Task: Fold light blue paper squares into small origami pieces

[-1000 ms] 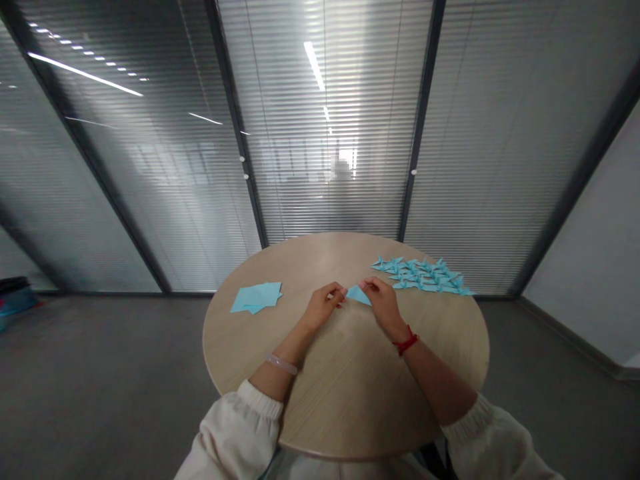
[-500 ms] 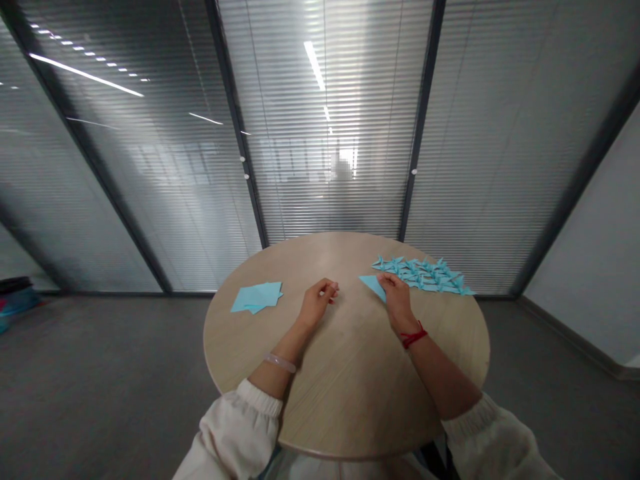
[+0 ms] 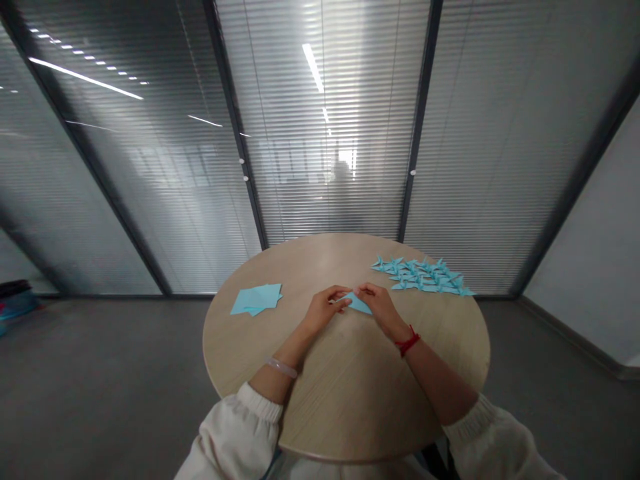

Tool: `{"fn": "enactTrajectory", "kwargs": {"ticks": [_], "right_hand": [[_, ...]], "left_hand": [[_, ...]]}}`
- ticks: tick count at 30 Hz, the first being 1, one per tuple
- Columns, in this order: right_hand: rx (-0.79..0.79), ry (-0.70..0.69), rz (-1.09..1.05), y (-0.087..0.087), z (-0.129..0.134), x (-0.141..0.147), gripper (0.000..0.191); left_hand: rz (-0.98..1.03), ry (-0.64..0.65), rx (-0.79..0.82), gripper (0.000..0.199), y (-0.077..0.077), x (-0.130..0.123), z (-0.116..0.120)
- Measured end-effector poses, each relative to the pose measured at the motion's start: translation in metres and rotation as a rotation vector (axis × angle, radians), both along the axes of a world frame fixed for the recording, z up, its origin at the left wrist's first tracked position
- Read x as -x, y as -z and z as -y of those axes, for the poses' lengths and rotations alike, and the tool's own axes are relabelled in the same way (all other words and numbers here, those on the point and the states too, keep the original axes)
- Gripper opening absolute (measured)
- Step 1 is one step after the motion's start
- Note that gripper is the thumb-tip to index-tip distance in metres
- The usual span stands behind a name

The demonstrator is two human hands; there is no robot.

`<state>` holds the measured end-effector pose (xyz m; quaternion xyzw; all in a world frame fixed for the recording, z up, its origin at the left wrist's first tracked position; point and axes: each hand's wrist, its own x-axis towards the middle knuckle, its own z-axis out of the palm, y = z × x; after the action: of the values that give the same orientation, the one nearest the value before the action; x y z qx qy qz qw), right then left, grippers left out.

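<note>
1. The person sits at a round wooden table [image 3: 350, 400], both forearms stretched out over it, cream sleeves bunched near the near edge.

2. The left hand [image 3: 324, 308] is curled closed, fingertips pinching the left end of a small folded blue paper triangle [image 3: 358, 303]. There's a pale bracelet [image 3: 281, 365] on that wrist.

3. The right hand [image 3: 381, 307] is also closed down on the same triangle, fingers pressing its upper right edge. A red string bracelet [image 3: 407, 343] sits on that wrist.

4. The triangle itself is just past the middle of the table, right between the two hands, lying low on the wood (whether it's fully flat or lifted a bit is hard to tell from here).

5. Off to the left, well apart from the hands, there's a loose stack of flat blue paper squares [image 3: 257, 297], a few sheets fanned slightly so the corners don't line up.

6. On the far right part of the table, a cluster of finished blue origami pieces [image 3: 423, 275] is laid out in rows, touching or nearly touching each other. They're too small to make out exactly, pointy-winged shapes anyway.

7. Behind the table is a glass partition with closed blinds [image 3: 330, 120] and dark frames, ceiling lights reflected in it. The grey floor [image 3: 100, 387] runs all around.
</note>
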<state>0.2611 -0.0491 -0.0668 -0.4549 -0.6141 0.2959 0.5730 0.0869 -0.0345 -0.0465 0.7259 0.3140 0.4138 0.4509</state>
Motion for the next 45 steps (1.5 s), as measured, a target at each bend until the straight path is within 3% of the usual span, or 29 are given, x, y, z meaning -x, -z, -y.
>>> {"fn": "enactTrajectory", "kwargs": {"ticks": [15,29,35,45], "right_hand": [[-0.037,0.049,0.163,-0.003,0.004,-0.003,0.026],[-0.062,0.017,0.232,-0.003,0.007,0.0,0.021],[0.066,-0.042,0.102,0.0,0.0,-0.002,0.025],[0.061,-0.062,0.102,0.001,0.0,-0.002,0.027]], "left_hand": [[-0.04,-0.043,-0.033,0.033,-0.005,0.003,0.001],[-0.279,-0.056,-0.137,0.038,-0.004,0.003,0.003],[-0.233,-0.049,-0.142,0.041,-0.008,0.003,0.007],[-0.13,-0.17,-0.082,0.048,-0.004,0.003,0.003]]}}
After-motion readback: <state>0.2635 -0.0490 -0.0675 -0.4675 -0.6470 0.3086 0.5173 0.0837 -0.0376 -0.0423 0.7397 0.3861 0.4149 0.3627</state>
